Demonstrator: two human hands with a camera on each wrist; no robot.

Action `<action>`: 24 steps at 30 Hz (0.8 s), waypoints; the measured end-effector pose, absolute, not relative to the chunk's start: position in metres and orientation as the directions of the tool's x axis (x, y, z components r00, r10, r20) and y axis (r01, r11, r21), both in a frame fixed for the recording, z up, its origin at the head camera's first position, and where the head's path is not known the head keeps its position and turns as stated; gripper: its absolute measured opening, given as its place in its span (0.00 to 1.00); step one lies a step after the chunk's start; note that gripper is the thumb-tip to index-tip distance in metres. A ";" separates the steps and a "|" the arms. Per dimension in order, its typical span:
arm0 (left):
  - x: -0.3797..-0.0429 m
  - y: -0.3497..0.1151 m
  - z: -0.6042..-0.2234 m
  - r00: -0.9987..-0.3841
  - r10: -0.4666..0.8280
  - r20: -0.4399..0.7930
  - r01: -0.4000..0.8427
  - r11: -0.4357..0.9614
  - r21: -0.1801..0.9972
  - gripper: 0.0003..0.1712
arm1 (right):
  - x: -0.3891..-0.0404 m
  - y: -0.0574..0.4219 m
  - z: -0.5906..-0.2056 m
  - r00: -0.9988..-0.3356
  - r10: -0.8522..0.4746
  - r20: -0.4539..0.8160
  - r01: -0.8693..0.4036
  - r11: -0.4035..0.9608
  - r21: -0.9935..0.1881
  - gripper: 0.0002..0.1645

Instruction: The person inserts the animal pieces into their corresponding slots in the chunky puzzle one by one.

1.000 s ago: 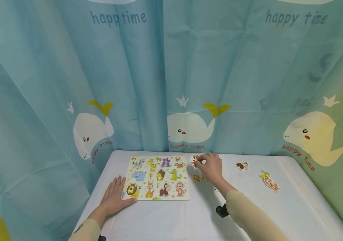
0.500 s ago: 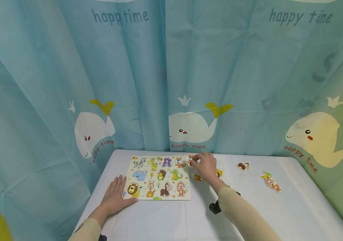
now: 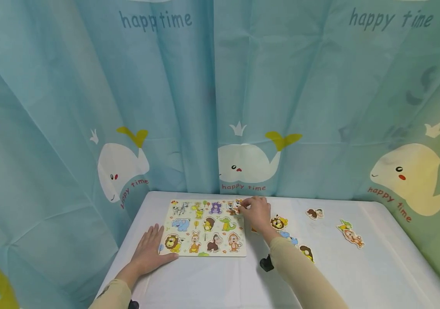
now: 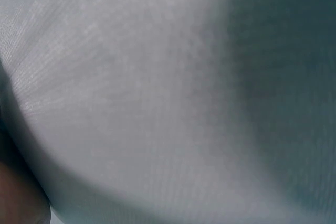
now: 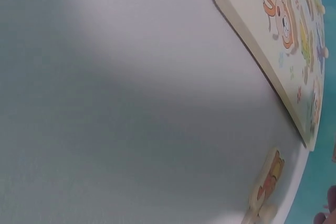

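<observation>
In the head view my right hand [image 3: 257, 212] pinches a tiger puzzle piece [image 3: 238, 203] between thumb and fingers. That piece is over the top right corner of the animal puzzle board [image 3: 220, 254], above the printed tiger; whether it touches the board I cannot tell. My left hand [image 3: 148, 251] rests flat with its fingers straight along the board's left side, thumb at the lower left corner. Only blurred pale fabric and a bit of skin show in the left wrist view. The right wrist view has the board's edge [image 5: 252, 51], a knobbed bear piece [image 5: 273, 174] and fingertips [image 5: 328, 211].
Loose pieces lie right of the board: a lion [image 3: 278, 222], an elephant [image 3: 289, 237], a hedgehog [image 3: 306, 252], a gorilla [image 3: 314, 213], and a crocodile [image 3: 344, 224] touching a monkey [image 3: 353, 238]. A blue whale-print curtain [image 3: 189, 86] hangs behind the white table [image 3: 200, 283].
My right hand has carried the tiger piece leftward from beside the board to over its top right corner. The lion, elephant and hedgehog pieces have come into view. My left hand keeps its place.
</observation>
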State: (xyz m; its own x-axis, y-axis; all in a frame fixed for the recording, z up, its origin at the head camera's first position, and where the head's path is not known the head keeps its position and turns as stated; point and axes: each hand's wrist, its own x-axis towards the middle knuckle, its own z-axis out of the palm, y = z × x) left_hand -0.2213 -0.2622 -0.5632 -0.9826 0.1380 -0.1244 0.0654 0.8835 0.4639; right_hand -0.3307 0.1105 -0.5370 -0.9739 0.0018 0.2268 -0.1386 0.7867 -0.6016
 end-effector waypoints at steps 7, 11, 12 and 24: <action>-0.222 -0.262 -0.564 -0.983 0.137 -0.119 0.069 0.886 0.458 0.72 | -0.335 0.104 -0.544 -0.974 -0.005 0.226 -0.141 0.796 -0.589 0.07; -0.221 -0.262 -0.564 -0.984 0.135 -0.116 0.068 0.886 0.459 0.72 | -0.338 0.099 -0.547 -0.978 0.003 0.210 -0.124 0.798 -0.589 0.07; -0.221 -0.262 -0.563 -0.984 0.135 -0.113 0.068 0.884 0.462 0.72 | -0.339 0.098 -0.548 -0.978 0.004 0.207 -0.121 0.801 -0.586 0.07; -0.221 -0.262 -0.565 -0.984 0.131 -0.122 0.060 0.884 0.463 0.72 | -0.346 0.090 -0.556 -0.982 0.007 0.190 -0.102 0.822 -0.560 0.07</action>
State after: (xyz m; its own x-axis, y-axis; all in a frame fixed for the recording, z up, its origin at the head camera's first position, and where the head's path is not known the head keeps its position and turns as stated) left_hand -0.2213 -0.2624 -0.5646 -0.9838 0.1307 -0.1224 0.0599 0.8845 0.4628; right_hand -0.3457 0.0897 -0.5559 -0.9818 0.0075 0.1899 -0.1020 0.8225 -0.5596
